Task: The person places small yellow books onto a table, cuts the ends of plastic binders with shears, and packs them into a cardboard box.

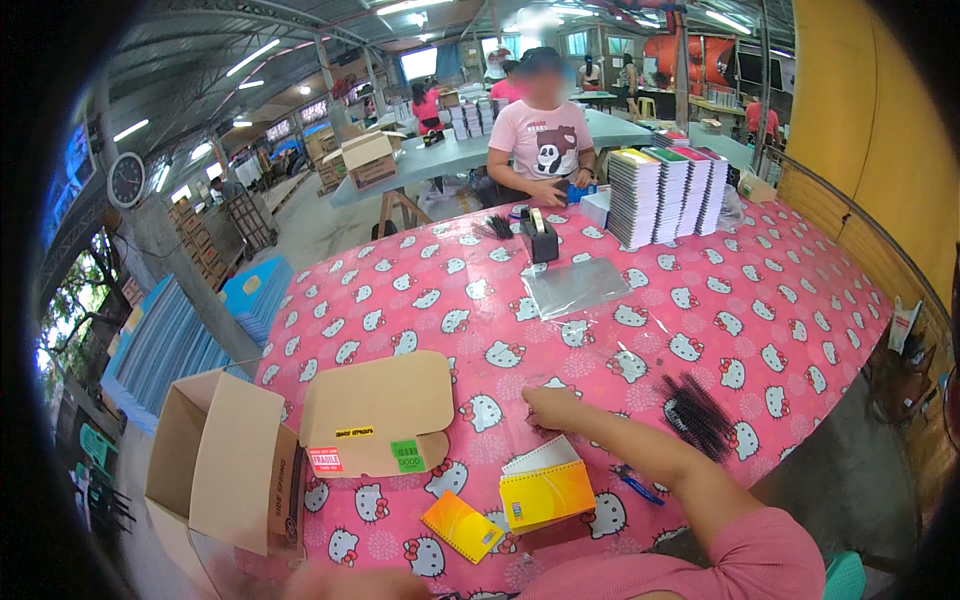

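Note:
My right hand [553,407] rests over the pink patterned tablecloth [560,355], its fingers curled closed. Whatever it may hold is hidden. Just below it stands a yellow-orange spiral notebook [547,497], partly open with white pages [540,455] showing. A smaller yellow-orange notebook [462,526] lies flat to its left. At the bottom edge my left hand [355,582] is a blur, its fingers unreadable. Blue-handled pliers [640,487] lie under my right forearm. Beyond that forearm sits a loose bundle of black spiral binding coils [697,415].
An open carton [240,460] and a flat-lidded cardboard box [380,405] with stickers occupy the left. Farther off are a clear plastic sheet [578,287], a black tape dispenser [540,238] and tall notebook stacks [635,200]. A co-worker [540,140] stands across the table.

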{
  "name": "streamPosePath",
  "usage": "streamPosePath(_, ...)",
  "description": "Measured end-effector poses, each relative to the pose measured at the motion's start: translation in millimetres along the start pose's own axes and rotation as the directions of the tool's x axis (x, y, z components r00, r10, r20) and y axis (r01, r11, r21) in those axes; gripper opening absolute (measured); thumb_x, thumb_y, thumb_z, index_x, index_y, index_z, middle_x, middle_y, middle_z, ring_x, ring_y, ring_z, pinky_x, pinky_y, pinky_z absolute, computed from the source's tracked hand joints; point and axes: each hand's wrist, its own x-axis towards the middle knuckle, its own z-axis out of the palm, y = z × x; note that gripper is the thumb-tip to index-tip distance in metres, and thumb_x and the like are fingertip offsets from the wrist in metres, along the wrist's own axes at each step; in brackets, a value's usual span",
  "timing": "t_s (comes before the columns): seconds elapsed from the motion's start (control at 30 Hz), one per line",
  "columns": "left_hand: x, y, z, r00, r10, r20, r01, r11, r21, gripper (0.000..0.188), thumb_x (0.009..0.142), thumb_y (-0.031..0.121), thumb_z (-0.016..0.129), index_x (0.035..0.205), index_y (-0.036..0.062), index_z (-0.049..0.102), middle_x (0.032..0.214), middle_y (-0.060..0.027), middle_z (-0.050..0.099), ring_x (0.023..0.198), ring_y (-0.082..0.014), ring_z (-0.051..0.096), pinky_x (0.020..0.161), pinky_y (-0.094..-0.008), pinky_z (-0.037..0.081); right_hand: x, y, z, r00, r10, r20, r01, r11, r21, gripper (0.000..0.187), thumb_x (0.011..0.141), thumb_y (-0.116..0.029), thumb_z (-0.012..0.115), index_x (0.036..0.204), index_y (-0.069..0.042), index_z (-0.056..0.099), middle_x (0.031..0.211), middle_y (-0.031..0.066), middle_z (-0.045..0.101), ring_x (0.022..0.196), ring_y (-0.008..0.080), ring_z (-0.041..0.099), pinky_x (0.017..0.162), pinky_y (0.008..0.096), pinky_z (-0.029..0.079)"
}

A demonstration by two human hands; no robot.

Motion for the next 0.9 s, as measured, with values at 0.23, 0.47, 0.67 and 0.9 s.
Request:
streamPosePath(0.23,-136,-110,23,0.135,-0.689,0.712,0.171,0.724,0.668,0.043,0.083,0.018,0.059,0.123,0.0063,0.048,0.125,-0.0162,0.049,0.115,-0.0339,0.046,0.095,-0.0415,0.037,-124,73,-20,0.83,0.368,-0.419,-0.277,0.924,0.262,0.047,0.07,-0.034,0.07,0.104,-0.004,0.057,0.102,0.0164,0.057,0.097,0.0344,0.055,0.083,0.0415,0.045)
streamPosePath(0.47,-181,-150,14,-0.205,-0.755,0.623,0.114,0.614,0.781,0.037,0.077,0.031,0.066,0.108,0.0101,0.063,0.103,-0.0124,0.062,0.094,-0.0284,0.061,0.079,-0.0391,0.048,-207,134,32,0.746,0.519,-0.418,-0.525,0.844,0.111,0.032,0.07,-0.023,0.07,0.09,-0.002,0.056,0.093,0.0162,0.055,0.092,0.0342,0.055,0.076,0.0436,0.048)
streamPosePath(0.67,-176,-156,7,-0.103,-0.774,0.624,0.229,0.592,0.772,0.031,0.074,0.027,0.07,0.098,0.008,0.066,0.092,-0.0125,0.065,0.085,-0.0295,0.062,0.074,-0.0385,0.049,-200,128,23,0.741,0.52,-0.424,-0.517,0.846,0.133,0.024,0.072,-0.011,0.066,0.091,-0.001,0.055,0.093,0.0165,0.054,0.09,0.0346,0.056,0.076,0.0428,0.048)
streamPosePath(0.9,-134,-92,22,0.222,-0.672,0.707,0.206,0.741,0.639,0.016,0.077,0.018,0.066,0.09,0.0085,0.065,0.081,-0.0094,0.066,0.081,-0.0256,0.062,0.074,-0.0393,0.045,-211,119,9,0.68,0.457,-0.573,-0.393,0.887,0.241,0.024,0.076,-0.011,0.062,0.099,-0.004,0.059,0.089,0.016,0.055,0.085,0.0342,0.058,0.073,0.0419,0.048)
